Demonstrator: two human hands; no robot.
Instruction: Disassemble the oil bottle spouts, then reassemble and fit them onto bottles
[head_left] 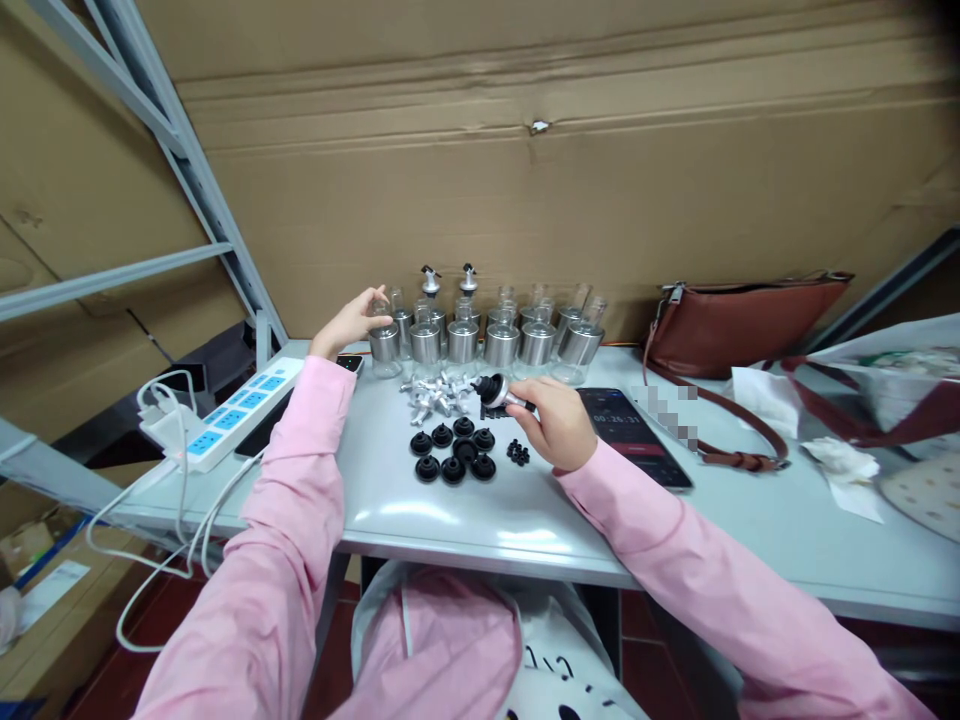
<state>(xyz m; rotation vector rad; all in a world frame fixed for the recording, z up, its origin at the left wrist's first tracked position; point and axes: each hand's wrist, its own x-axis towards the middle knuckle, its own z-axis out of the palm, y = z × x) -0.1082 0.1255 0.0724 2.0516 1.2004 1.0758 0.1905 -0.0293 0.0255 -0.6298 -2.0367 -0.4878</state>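
My left hand (358, 322) is curled round the neck of a glass bottle with a steel sleeve (385, 345), at the left end of two rows of such bottles. In my right hand (556, 420) is a pourer spout (501, 390), silver with a black ribbed stopper that points left. It is held tilted above the table. Below it lie a heap of silver spout parts (436, 395), a group of black ribbed stoppers (452, 468) and a small cluster of tiny black caps (517, 452). Two bottles at the back carry fitted pourer spouts (430, 281).
A phone showing a timer (637, 440) lies right of my right hand. Further right are a brown bag (742, 325), its strap and crumpled tissues (840, 462). On the left, a power strip (244, 415) trails white cables. Cardboard (555, 190) stands behind the bottles.
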